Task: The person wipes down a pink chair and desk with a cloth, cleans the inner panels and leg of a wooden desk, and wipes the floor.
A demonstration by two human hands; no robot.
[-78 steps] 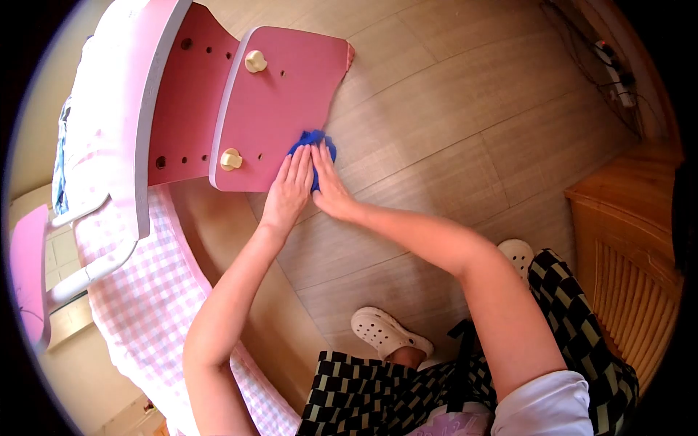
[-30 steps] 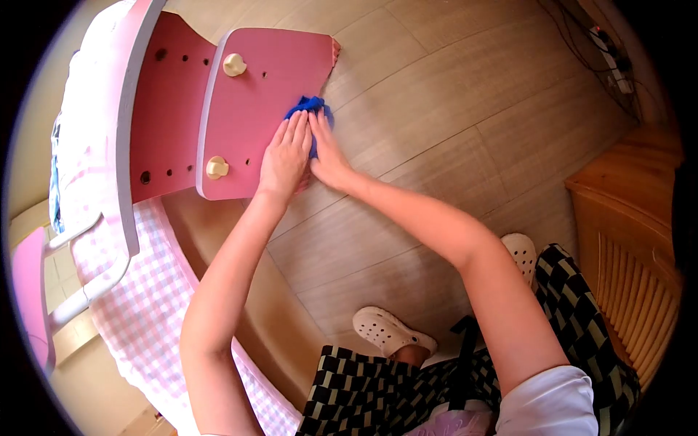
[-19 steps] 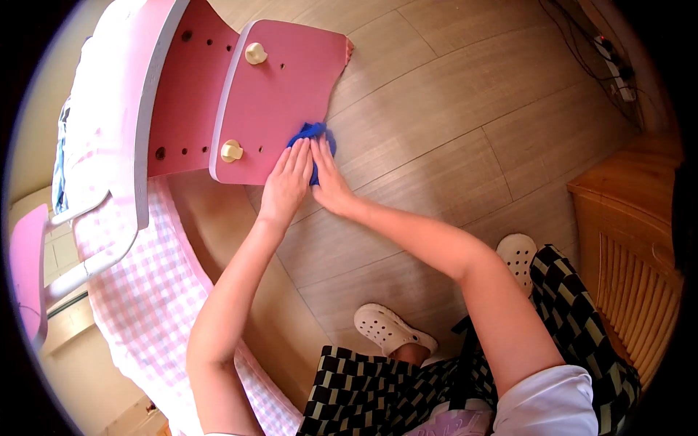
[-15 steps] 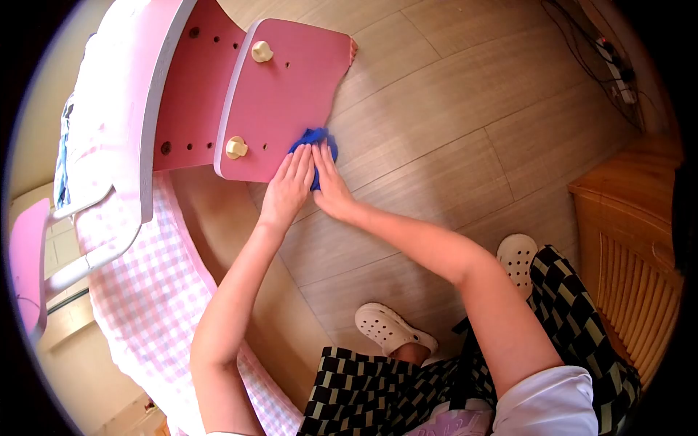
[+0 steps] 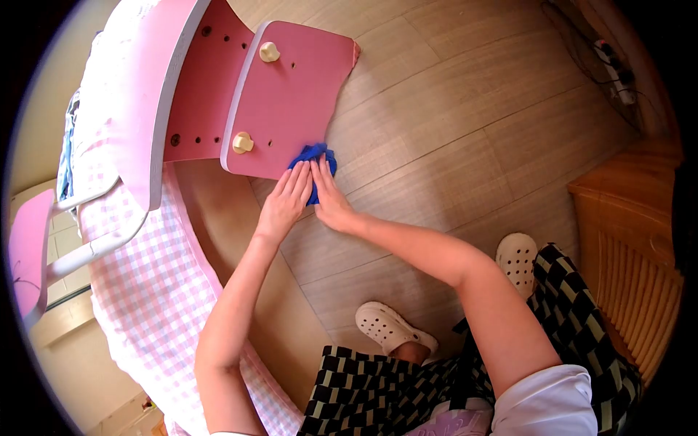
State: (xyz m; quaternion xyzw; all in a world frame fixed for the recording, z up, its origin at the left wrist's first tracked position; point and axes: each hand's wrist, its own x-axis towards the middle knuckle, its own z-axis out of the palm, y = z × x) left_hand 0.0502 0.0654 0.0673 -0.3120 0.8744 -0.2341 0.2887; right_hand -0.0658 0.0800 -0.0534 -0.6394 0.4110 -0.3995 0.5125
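Note:
A crumpled blue cloth (image 5: 313, 154) lies between my two hands at the lower edge of a pink panel (image 5: 298, 87). My left hand (image 5: 285, 203) presses on the cloth's left side, its fingers straight and close together. From the right, my right hand (image 5: 331, 200) holds the cloth too, fingertips nearly meeting those of the left. Part of the cloth is hidden under the fingers. Two cream knobs, an upper knob (image 5: 270, 51) and a lower knob (image 5: 243, 142), sit on the panel, which joins a larger pink piece of furniture (image 5: 207, 87) with several holes.
A pink-and-white checked fabric (image 5: 153, 283) hangs at the left, near a white metal tube (image 5: 102, 247). Wooden flooring (image 5: 429, 167) extends right of the panel. A wooden cabinet (image 5: 625, 218) stands at the right, with a power strip (image 5: 618, 76) and cables beyond it. My feet wear beige clogs (image 5: 389, 327).
Both hands and the blue cloth have shifted slightly downward in view, toward me. The pink furniture appears a little further right.

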